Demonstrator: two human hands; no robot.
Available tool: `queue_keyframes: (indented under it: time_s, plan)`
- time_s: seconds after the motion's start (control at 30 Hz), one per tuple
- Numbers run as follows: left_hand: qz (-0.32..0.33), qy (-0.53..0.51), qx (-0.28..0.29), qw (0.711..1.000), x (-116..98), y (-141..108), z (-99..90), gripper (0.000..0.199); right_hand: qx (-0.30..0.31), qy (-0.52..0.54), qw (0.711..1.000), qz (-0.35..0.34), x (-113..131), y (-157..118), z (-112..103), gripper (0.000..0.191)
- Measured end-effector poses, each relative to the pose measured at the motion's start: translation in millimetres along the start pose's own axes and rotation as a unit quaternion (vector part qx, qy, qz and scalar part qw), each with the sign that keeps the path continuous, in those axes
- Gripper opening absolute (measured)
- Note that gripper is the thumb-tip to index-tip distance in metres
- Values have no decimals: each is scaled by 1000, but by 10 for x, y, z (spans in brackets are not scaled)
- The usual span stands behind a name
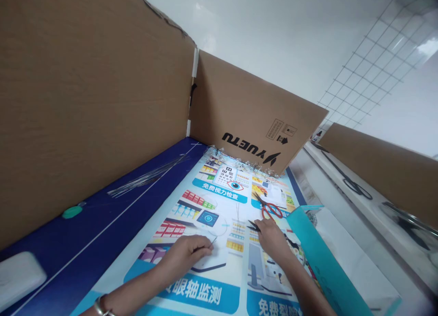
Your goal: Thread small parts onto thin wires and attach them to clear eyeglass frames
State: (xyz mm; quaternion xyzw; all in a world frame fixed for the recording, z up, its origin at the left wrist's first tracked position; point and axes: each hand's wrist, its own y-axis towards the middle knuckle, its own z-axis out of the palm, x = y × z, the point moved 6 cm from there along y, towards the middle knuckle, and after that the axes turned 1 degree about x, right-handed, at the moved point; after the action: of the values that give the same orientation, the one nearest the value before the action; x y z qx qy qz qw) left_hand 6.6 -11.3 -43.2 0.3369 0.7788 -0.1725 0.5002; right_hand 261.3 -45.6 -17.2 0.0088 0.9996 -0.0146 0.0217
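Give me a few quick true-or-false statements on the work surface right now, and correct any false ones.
The red-handled scissors lie on the poster just beyond the right hand. True.
The left hand grips those scissors. False: it pinches a thin wire.
The loose bundle of thin wires lies on the teal folder. False: it lies on the dark blue mat.
A metal bracelet circles the left wrist. True.
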Motion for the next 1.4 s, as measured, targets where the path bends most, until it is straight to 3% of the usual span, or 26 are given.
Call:
queue_keyframes:
  time_s: [0.23, 0.43, 0.6, 0.73, 0.87, 0.97, 1.03, 1.1, 1.2, 1.3, 1.4]
  plan:
    - [-5, -1, 11, 1000, -33, 10, 1, 22, -32, -24, 995, 90, -551, 215, -117, 39]
    - [-17, -16, 4, 1000, -30, 15, -18, 21, -2, -28, 992, 124, -828, 498, 14, 42]
    - [-11, -19, -15, 1000, -14, 17, -43, 21, 10, -26, 988, 149, -850, 638, 59, 40]
    - [5, -26, -24, 999, -21, 2, -53, 21, -25, -6, 986, 168, -830, 639, -30, 50]
    - [14, -31, -25, 999, -20, -10, -42, 19, -79, 28, 980, 182, -779, 499, -214, 47]
    - [6, 2, -16, 1000, 7, -9, -17, 20, -113, 108, 974, 167, -574, 300, -345, 42]
    - [3, 21, -17, 1000, 11, -11, -9, 21, -123, 308, 933, 139, -332, 138, -377, 43]
    - [6, 25, -17, 1000, -14, -17, 15, 21, -87, 486, 860, 128, -25, -27, -350, 45]
    - [7, 9, -8, 1000, -105, -32, 114, 20, -63, 623, 773, 97, 433, -251, -377, 41]
    - [-7, -30, 10, 999, -243, -49, 282, 17, -41, 668, 738, 85, 723, -420, -406, 38]
    - [-12, -64, 31, 997, -435, -64, 457, 16, -24, 696, 714, 74, 840, -543, -435, 39]
